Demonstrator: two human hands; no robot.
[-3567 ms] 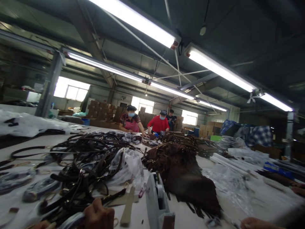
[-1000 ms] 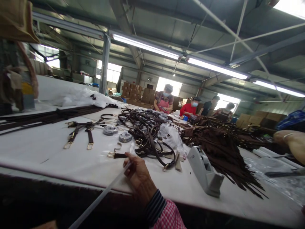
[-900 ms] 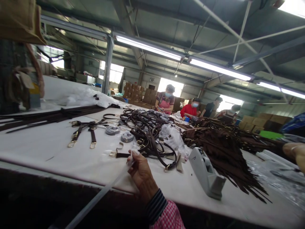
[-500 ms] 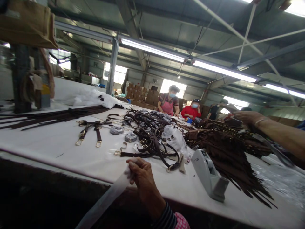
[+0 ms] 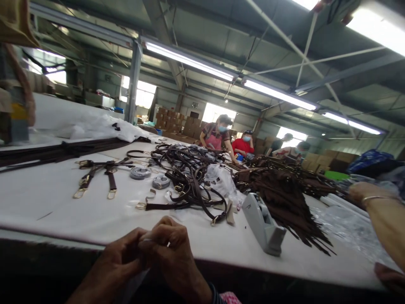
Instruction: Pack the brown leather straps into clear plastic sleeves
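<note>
At the table's front edge, my left hand and my right hand meet, fingers pinched together. Between them they grip a translucent white plastic strip, which hangs down below the edge; its upper end is hidden by the fingers. Just beyond lies a tangled pile of dark brown straps with metal buckles. Coiled wrapped straps rest left of the pile. A grey tape dispenser stands to the right of my hands.
Brown fringed pieces are heaped right of centre. Another person's forearm with a bracelet reaches in at the right, over clear plastic. Long dark strips lie at the left. Several people work across the white table.
My left hand has come into view and joined my right hand at the strip. My right hand has moved left and slightly down. The view has shifted right; the other person's arm now appears lower.
</note>
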